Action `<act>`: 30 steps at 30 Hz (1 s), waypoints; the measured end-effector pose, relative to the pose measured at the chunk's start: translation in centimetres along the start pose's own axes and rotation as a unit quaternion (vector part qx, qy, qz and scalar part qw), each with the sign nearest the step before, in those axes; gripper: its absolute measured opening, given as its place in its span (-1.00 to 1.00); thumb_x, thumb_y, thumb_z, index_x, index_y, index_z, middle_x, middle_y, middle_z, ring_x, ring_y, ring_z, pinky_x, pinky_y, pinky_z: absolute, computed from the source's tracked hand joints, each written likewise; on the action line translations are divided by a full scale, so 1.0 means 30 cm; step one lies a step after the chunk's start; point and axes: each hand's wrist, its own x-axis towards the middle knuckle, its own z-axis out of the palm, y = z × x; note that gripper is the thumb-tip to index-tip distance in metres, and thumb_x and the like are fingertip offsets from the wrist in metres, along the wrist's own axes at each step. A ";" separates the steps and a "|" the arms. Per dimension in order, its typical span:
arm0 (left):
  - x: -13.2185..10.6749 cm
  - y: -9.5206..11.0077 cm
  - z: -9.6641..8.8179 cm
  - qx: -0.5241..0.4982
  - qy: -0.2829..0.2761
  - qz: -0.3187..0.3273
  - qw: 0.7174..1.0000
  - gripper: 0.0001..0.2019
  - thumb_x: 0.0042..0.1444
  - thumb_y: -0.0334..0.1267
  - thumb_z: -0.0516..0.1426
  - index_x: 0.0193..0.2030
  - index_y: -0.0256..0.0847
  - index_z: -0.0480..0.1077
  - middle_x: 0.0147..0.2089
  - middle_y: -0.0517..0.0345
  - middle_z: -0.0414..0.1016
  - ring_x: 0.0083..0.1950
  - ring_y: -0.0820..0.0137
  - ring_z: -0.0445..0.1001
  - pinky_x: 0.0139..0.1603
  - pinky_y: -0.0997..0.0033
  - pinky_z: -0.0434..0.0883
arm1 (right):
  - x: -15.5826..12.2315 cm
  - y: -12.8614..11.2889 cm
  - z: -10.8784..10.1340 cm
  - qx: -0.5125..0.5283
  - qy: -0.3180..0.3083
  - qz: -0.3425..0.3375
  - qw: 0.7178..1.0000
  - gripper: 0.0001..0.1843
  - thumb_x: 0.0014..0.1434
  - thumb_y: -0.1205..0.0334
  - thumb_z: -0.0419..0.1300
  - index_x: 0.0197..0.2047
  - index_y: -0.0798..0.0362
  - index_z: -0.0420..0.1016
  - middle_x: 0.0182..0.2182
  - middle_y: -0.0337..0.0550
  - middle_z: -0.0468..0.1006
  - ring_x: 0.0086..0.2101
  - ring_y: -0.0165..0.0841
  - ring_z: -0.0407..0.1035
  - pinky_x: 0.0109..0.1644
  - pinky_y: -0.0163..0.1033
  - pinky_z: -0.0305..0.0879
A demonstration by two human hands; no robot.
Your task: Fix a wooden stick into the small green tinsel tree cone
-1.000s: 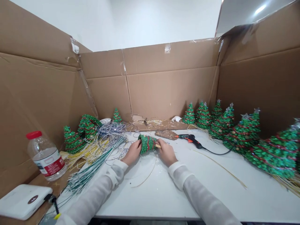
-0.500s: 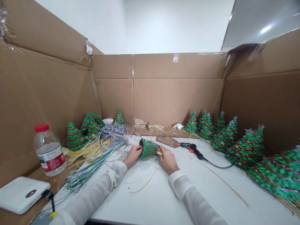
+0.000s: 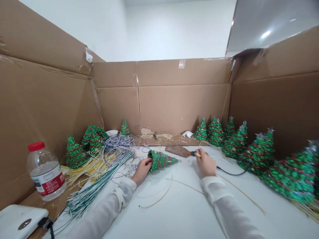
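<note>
A small green tinsel tree (image 3: 161, 160) with red bands lies on its side on the white table (image 3: 179, 209), tip pointing right. My left hand (image 3: 142, 170) grips its wide base, fingers closed. My right hand (image 3: 205, 164) is off to the right, blurred by motion, over the hot glue gun (image 3: 196, 153), whose orange tip sticks out past my fingers. The gun's black cable (image 3: 230, 173) trails to the right. Whether the fingers have closed on the gun I cannot make out.
Finished green trees (image 3: 249, 146) line the right side. More trees (image 3: 84, 142) and bundles of green, white and yellow wires (image 3: 99, 172) lie at left. A water bottle (image 3: 46, 172) and a white device (image 3: 21, 222) are at front left. Cardboard walls (image 3: 174, 96) surround the table.
My right hand has let go of the tree's tip and moved right to the glue gun. The left hand still holds the tree's base. The camera has shifted slightly.
</note>
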 end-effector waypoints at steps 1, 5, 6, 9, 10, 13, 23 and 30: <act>0.002 0.002 -0.002 0.003 0.000 0.005 1.000 -0.75 -0.04 -0.21 0.04 -0.39 -0.32 0.48 -0.48 0.14 0.47 -0.41 0.38 0.35 -0.38 0.46 0.27 | 0.010 0.043 -0.009 -0.024 0.030 0.020 0.999 -0.71 0.25 0.20 -0.10 -0.08 0.10 0.33 -0.24 0.01 0.47 -0.25 -0.22 0.32 -0.31 -0.26 0.08; 0.013 0.003 -0.007 0.005 -0.010 0.006 1.000 -0.74 -0.03 -0.20 0.04 -0.35 -0.32 0.47 -0.45 0.13 0.48 -0.40 0.38 0.36 -0.34 0.44 0.29 | 0.014 0.139 -0.006 -0.070 0.022 0.084 0.994 -0.50 0.10 0.01 0.09 -0.04 0.26 0.34 -0.13 0.15 0.40 -0.10 -0.07 0.23 -0.12 -0.16 0.10; 0.015 0.001 -0.008 0.013 -0.009 0.002 1.000 -0.75 -0.04 -0.21 0.05 -0.34 -0.32 0.47 -0.45 0.13 0.48 -0.40 0.37 0.36 -0.33 0.43 0.29 | 0.014 0.143 0.002 -0.074 0.017 0.090 0.993 -0.47 0.10 -0.04 0.08 -0.06 0.27 0.35 -0.14 0.15 0.41 -0.10 -0.05 0.22 -0.11 -0.14 0.10; 0.012 0.002 -0.008 0.015 -0.002 0.010 1.000 -0.74 -0.03 -0.21 0.04 -0.30 -0.32 0.47 -0.40 0.11 0.50 -0.38 0.36 0.38 -0.32 0.42 0.30 | 0.021 0.131 0.027 -0.105 0.023 0.055 0.993 -0.47 0.08 -0.05 0.07 -0.12 0.28 0.40 -0.18 0.14 0.43 -0.11 -0.04 0.23 -0.11 -0.13 0.11; 0.008 0.005 -0.007 0.013 0.001 0.012 1.000 -0.73 -0.02 -0.21 0.04 -0.30 -0.32 0.47 -0.39 0.11 0.50 -0.37 0.36 0.39 -0.32 0.42 0.31 | 0.026 0.125 0.033 -0.114 0.026 0.043 0.992 -0.48 0.07 -0.04 0.08 -0.14 0.29 0.41 -0.20 0.14 0.44 -0.11 -0.04 0.23 -0.11 -0.13 0.11; -0.002 0.017 -0.004 0.006 0.010 0.018 1.000 -0.73 0.00 -0.19 0.04 -0.29 -0.32 0.46 -0.37 0.09 0.51 -0.35 0.35 0.40 -0.33 0.44 0.31 | 0.043 0.119 0.037 -0.115 0.024 0.038 0.992 -0.52 0.05 0.00 0.09 -0.18 0.28 0.45 -0.22 0.13 0.45 -0.13 -0.04 0.26 -0.13 -0.12 0.12; -0.004 0.025 -0.009 0.039 0.022 0.045 0.998 -0.75 0.01 -0.20 0.03 -0.32 -0.30 0.47 -0.37 0.11 0.47 -0.33 0.36 0.38 -0.31 0.45 0.30 | 0.090 0.170 0.066 0.098 0.157 0.006 0.983 -0.54 0.03 -0.01 0.09 -0.19 0.23 0.45 -0.29 0.08 0.49 -0.26 -0.16 0.29 -0.11 -0.11 0.16; 0.004 0.011 -0.004 0.055 0.023 0.023 0.998 -0.73 0.00 -0.18 -0.01 -0.41 -0.31 0.44 -0.46 0.15 0.43 -0.41 0.38 0.32 -0.39 0.47 0.24 | 0.049 0.035 0.153 0.232 0.153 -0.229 0.933 -0.58 0.13 -0.04 0.04 -0.09 0.09 0.38 -0.25 -0.04 0.44 -0.21 -0.21 0.22 -0.11 -0.10 0.20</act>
